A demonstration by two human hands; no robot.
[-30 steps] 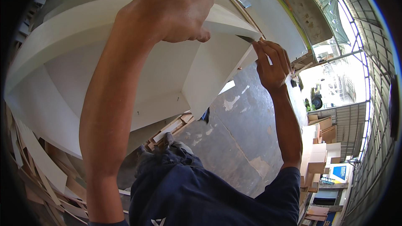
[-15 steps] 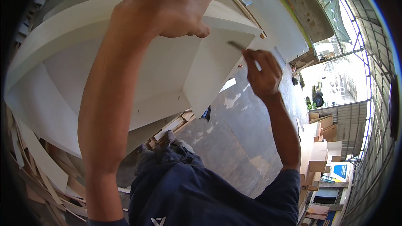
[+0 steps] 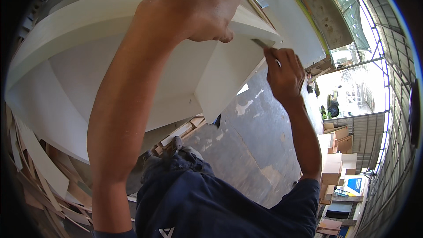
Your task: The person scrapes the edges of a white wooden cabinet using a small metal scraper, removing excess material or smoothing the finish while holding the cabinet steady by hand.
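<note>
A large white box-like cabinet (image 3: 233, 64), made of panels with an open inside, fills the upper left. Over its top edge panel my left hand (image 3: 207, 11) is closed, the thumb hanging down at the inner side; the other fingers are mostly hidden behind the hand. My right hand (image 3: 284, 72) is wrapped round a thin, flat-bladed tool like a putty knife (image 3: 261, 42). Its blade points left, close to the cabinet's right-hand corner; whether it touches the panel I cannot tell. The tool's handle is hidden in my fist.
Wood strips and offcuts (image 3: 48, 176) lie heaped at the lower left. Grey concrete floor (image 3: 233, 150) spreads below the cabinet. A pale sheet (image 3: 293, 24) lies beyond its right corner. Cardboard-coloured boxes (image 3: 332, 167) are stacked at the right.
My left hand has slid a little to the right along the cabinet's edge. My right hand, with the tool, has moved slightly right and up.
</note>
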